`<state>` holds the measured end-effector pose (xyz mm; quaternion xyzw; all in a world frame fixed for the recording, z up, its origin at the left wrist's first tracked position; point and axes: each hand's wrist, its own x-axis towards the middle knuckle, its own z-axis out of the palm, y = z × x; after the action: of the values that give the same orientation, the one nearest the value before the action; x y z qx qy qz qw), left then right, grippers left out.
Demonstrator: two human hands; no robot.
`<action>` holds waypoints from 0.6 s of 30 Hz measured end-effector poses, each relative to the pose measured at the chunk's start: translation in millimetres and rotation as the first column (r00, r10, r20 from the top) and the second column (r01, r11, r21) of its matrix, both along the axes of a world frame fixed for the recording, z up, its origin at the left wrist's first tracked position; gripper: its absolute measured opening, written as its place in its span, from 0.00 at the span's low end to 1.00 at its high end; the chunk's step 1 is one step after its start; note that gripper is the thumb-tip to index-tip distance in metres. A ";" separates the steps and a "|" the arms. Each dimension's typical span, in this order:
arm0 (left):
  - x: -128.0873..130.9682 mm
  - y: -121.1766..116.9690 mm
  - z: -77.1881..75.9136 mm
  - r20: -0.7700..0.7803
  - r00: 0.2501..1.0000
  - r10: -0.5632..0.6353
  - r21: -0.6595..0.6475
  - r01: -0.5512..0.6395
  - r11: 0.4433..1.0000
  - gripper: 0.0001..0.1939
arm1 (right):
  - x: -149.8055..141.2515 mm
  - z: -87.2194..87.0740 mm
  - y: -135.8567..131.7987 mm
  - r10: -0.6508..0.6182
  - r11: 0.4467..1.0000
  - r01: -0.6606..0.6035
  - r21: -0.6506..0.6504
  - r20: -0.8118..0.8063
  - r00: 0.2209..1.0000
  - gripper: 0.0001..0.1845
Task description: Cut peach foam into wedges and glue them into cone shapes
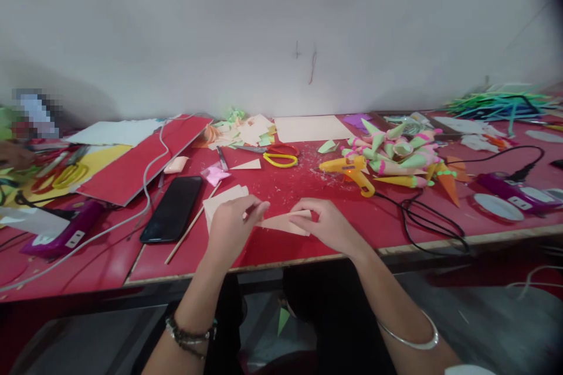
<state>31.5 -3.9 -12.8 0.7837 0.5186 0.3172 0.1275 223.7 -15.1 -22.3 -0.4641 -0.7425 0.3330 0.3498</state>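
My left hand and my right hand both pinch a peach paper triangle just above the red table near its front edge. The paper's pointed end lies toward my left fingers, and my right fingers curl over its wider end. Under my left hand lie a few more peach paper pieces. A yellow glue gun rests on the table beyond my right hand.
A black phone and a wooden stick lie to the left. Yellow-handled scissors, a pile of paper cones, a peach sheet, purple glue guns and cables crowd the table. A white partition stands behind.
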 end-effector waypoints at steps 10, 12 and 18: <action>-4.4 0.5 -2.3 0.143 0.983 0.112 0.081 -0.124 0.989 0.16 | -0.9 -3.0 1.3 0.014 1.000 -0.014 0.007 -0.025 1.000 0.07; -4.0 1.8 -2.3 0.190 0.979 0.071 0.054 -0.082 0.995 0.13 | -1.2 -3.0 1.9 0.012 1.000 -0.012 -0.001 -0.025 1.000 0.07; -6.9 4.4 -3.0 0.326 0.938 0.117 -0.044 -0.109 0.993 0.14 | -3.6 -1.7 3.1 0.007 1.000 -0.008 -0.019 -0.024 1.000 0.08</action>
<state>24.6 0.5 -15.8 0.6875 0.5382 0.4432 0.2032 220.1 -12.0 -24.0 -0.4608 -0.7367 0.3471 0.3529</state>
